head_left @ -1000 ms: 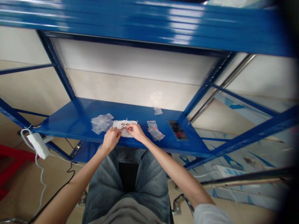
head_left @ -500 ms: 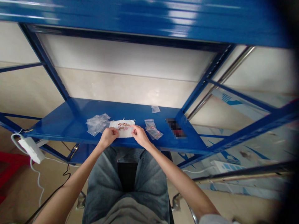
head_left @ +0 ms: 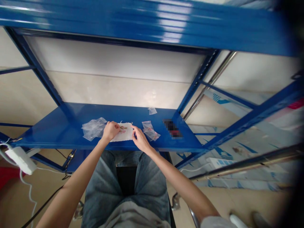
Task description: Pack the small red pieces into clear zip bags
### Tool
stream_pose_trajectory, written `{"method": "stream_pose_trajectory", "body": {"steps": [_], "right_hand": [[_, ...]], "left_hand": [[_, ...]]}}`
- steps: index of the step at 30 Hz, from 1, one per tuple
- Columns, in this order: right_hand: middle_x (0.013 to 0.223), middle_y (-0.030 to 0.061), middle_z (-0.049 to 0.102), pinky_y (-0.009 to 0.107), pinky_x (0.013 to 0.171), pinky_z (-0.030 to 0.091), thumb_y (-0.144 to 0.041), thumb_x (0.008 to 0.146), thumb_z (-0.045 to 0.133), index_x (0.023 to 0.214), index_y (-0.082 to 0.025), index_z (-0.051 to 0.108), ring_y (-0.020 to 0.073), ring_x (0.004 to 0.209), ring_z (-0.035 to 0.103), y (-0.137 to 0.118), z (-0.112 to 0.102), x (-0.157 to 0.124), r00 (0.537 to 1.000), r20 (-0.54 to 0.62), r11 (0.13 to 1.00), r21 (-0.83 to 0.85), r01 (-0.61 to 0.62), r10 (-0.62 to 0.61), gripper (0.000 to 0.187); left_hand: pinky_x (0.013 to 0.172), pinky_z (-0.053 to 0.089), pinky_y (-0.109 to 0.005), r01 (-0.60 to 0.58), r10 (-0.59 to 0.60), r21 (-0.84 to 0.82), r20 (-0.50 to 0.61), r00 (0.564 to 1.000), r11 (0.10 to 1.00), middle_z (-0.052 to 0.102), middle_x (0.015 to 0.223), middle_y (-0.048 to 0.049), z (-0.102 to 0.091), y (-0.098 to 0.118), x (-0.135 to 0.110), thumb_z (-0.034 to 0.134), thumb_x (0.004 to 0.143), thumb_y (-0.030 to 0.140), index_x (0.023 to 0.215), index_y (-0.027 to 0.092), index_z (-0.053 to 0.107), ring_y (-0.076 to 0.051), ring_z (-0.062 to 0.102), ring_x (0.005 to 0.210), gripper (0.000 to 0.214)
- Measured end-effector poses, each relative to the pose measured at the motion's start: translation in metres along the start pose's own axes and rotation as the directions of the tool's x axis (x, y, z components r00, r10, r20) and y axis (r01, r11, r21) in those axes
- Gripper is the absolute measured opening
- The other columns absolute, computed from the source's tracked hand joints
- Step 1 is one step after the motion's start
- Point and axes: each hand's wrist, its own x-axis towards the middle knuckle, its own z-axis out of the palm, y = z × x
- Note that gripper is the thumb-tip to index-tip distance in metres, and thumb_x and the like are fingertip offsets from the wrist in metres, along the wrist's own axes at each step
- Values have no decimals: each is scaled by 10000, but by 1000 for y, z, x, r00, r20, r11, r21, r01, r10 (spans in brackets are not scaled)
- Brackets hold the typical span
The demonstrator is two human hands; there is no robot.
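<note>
A small white cloth pouch point(head_left: 122, 136) lies flat on the blue shelf, its drawstring ends at the far edge. Several small brown and pink pieces point(head_left: 123, 129) rest on the cloth. Over its left part is my left hand point(head_left: 111, 130), thumb and fingers pinched together among the pieces; whatever is between the fingertips is too small to make out. My right hand point(head_left: 140, 139) is at the cloth's right edge, index finger stretched out at the upper right corner and thumb apart from it, holding nothing that I can see.
Clear plastic bags point(head_left: 93, 129) are piled left of the pouch. To the right lie zip bags with small reddish pieces point(head_left: 151, 131), a small clear bag point(head_left: 152, 110) and a blurred dark object point(head_left: 173, 129). A white power strip point(head_left: 21, 160) hangs at the shelf's left front.
My left hand has moved up and over the cloth's left side, covering some pieces. My right index finger has drawn back from the pieces to the cloth's right edge. The camera view has shifted slightly.
</note>
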Motion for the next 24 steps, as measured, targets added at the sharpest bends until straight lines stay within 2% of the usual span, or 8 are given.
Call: {"method": "stream_pose_trajectory", "body": {"steps": [3, 6, 10, 12, 14, 17, 21, 24], "right_hand": [[1052, 89, 593, 369, 941, 424, -93, 858, 456, 1321, -227, 488, 230, 1024, 531, -2, -22, -16, 999, -40, 988, -156, -10, 4, 483], [1123, 106, 580, 400, 944, 412, -135, 882, 461, 1278, -232, 541, 257, 1052, 514, 6, -48, -34, 992, -117, 952, -292, -89, 56, 416], [1084, 116, 586, 402, 879, 429, -220, 895, 501, 1284, -228, 562, 271, 990, 522, 24, -68, -62, 966, -208, 890, -397, -226, 152, 394], [1091, 121, 590, 396, 863, 433, -240, 891, 518, 1217, -217, 614, 269, 976, 524, 33, -71, -73, 957, -235, 871, -417, -260, 173, 341], [1085, 118, 600, 382, 862, 435, -236, 896, 507, 1106, -206, 666, 259, 972, 530, 39, -71, -79, 952, -252, 873, -408, -268, 174, 265], [1015, 104, 623, 363, 857, 436, -224, 910, 473, 963, -198, 700, 244, 940, 543, 40, -73, -80, 939, -298, 894, -352, -276, 172, 235], [998, 103, 635, 370, 892, 424, -258, 917, 468, 933, -190, 700, 245, 977, 546, 16, -79, -79, 871, -467, 946, -186, -265, 152, 243], [969, 83, 646, 341, 837, 437, -299, 908, 478, 906, -193, 677, 230, 956, 558, -17, -71, -87, 832, -513, 975, 51, -216, 211, 225]], "left_hand": [[768, 432, -318, -9, 9, 14, 8, 1000, 1000, 688, 778, -87, 2, 0, 3, 659, 725, 235, 711, 187, 736, -237, 580, 810, 92], [764, 424, -315, -37, 37, -7, 5, 999, 999, 677, 778, -77, -6, 2, 2, 672, 735, 282, 777, 182, 745, -222, 579, 791, 131], [704, 405, -282, -41, 31, -121, -86, 996, 992, 641, 734, -42, -21, 14, -14, 640, 756, 296, 751, 160, 702, -174, 559, 708, 150], [670, 386, -268, -46, 25, -197, -111, 994, 979, 609, 685, -22, -23, 22, -34, 606, 768, 286, 700, 158, 651, -159, 533, 678, 152], [635, 367, -253, -73, 62, -292, -44, 997, 954, 553, 623, 7, -19, 30, -65, 542, 787, 242, 664, 166, 581, -139, 488, 633, 149], [579, 328, -240, -58, 100, -377, 92, 991, 924, 493, 598, 32, -5, 39, -125, 505, 763, 180, 669, 177, 520, -121, 442, 586, 95], [616, 352, -247, -47, 163, -410, 254, 953, 911, 529, 631, 26, 6, 43, -194, 506, 711, 119, 717, 179, 543, -129, 478, 621, 70], [626, 360, -248, -29, 209, -487, 320, 924, 873, 567, 671, 14, 1, 42, -209, 515, 716, 112, 796, 173, 588, -133, 503, 644, 125]]}}
